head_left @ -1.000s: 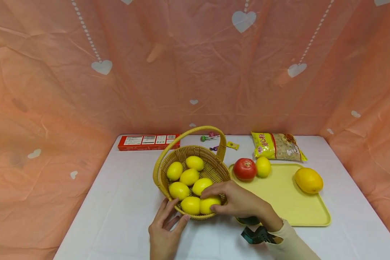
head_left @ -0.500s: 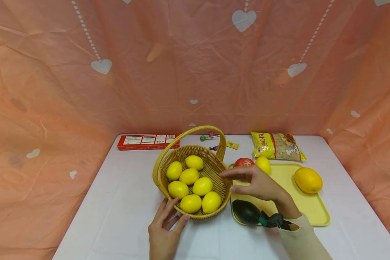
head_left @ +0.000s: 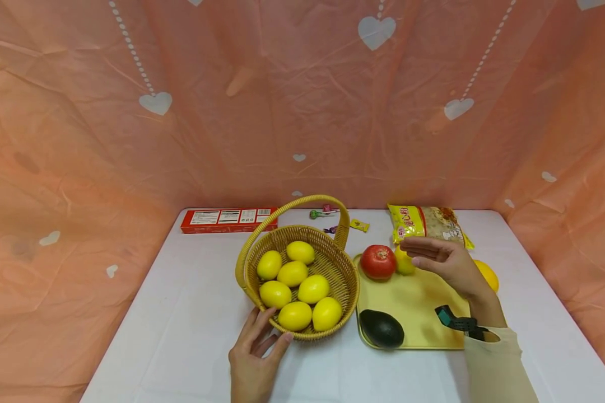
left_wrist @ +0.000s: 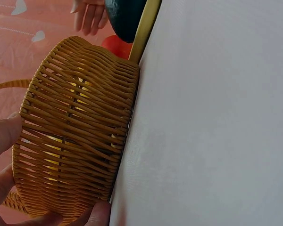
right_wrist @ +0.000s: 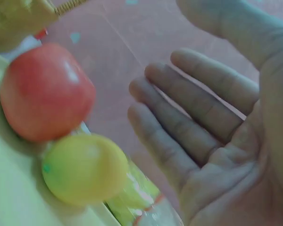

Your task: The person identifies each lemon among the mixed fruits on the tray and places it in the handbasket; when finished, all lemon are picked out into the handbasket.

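Note:
A wicker basket [head_left: 353, 291] with an arched handle holds several yellow lemons [head_left: 326, 313]. At its near left side, my left hand [head_left: 254, 358] rests spread fingers against the rim and woven wall. In the left wrist view the thumb [left_wrist: 7, 134] meets the rim while other fingers lie lower on the wall. My right hand [head_left: 446, 263] is raised over the yellow tray [head_left: 423, 313], palm facing left and fingers extended, holding nothing. Beside it sit another lemon [right_wrist: 85, 169], partly covered in the head view, and a red round fruit [head_left: 378, 262].
A dark avocado [head_left: 381, 329] lies at the tray's near left corner. A larger orange-yellow fruit [head_left: 488, 275] is partly behind the right wrist. Along the back are a red box [head_left: 227, 220], lollipops [head_left: 322, 213], a small yellow packet [head_left: 359, 225] and a food bag [head_left: 428, 224].
My right hand has let go of a lemon in the basket and moved right over the tray. That lemon now stands more upright against the near rim. The left hand has stayed put.

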The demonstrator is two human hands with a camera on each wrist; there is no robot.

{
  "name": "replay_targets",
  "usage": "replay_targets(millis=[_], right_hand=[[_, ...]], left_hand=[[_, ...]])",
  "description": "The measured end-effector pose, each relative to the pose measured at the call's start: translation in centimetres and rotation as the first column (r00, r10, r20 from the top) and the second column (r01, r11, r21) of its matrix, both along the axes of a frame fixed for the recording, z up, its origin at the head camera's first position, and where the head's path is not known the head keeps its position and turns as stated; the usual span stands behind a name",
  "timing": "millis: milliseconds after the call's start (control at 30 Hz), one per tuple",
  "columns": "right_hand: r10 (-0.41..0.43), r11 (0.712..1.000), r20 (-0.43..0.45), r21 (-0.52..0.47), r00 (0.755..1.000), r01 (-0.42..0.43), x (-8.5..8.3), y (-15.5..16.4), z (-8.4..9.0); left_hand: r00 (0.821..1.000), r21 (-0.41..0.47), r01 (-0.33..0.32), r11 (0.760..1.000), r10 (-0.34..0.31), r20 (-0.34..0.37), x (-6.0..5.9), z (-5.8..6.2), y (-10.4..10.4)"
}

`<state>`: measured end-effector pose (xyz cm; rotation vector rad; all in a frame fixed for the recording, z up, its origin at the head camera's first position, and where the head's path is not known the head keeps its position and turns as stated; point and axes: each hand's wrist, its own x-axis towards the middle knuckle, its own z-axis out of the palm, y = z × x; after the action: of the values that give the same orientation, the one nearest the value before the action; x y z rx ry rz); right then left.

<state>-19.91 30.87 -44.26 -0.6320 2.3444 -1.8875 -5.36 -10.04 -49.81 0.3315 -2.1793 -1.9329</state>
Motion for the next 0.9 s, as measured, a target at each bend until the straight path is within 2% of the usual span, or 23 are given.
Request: replay_targets(millis=[167, 267, 333, 467, 600, 700, 900], right_hand=[[-0.096, 0.994, 0.015, 0.059, 0.995, 0.094, 0.3, 0.9, 0.1], [-0.165, 0.973, 0.004, 0.165, 0.986, 0.162, 0.2, 1.2, -0.1], [-0.205, 0.942, -0.021, 0.266, 0.979, 0.203, 0.0, 1.4, -0.4], [-0.245, 0.855, -0.083, 0.451, 0.966, 0.256, -0.6, 1.2, -1.0], [-0.250, 0.811, -0.092, 0.523, 0.964, 0.260, -1.1, 0.3, -1.7], [-0.249, 0.801, -0.077, 0.544, 0.965, 0.250, -1.3, -0.3, -2.2], [-0.249, 0.803, -0.027, 0.552, 0.968, 0.222, -1.4, -0.8, -2.3]], left_hand=[[1.000, 0.002, 0.000, 1.000, 0.000, -0.001, 0.0, 0.0, 0.0], [1.000, 0.002, 0.002, 1.000, -0.002, -0.002, 0.0, 0.0, 0.0], [1.000, 0.002, 0.003, 1.000, -0.003, -0.003, 0.0, 0.0, 0.0], [1.000, 0.002, 0.003, 1.000, -0.003, 0.003, 0.0, 0.0, 0.0], [1.000, 0.003, 0.003, 1.000, -0.003, 0.006, 0.0, 0.0, 0.0], [1.000, 0.003, 0.003, 1.000, -0.003, 0.007, 0.0, 0.0, 0.0], [1.000, -0.007, 0.004, 1.000, -0.003, 0.002, 0.0, 0.0, 0.0]])
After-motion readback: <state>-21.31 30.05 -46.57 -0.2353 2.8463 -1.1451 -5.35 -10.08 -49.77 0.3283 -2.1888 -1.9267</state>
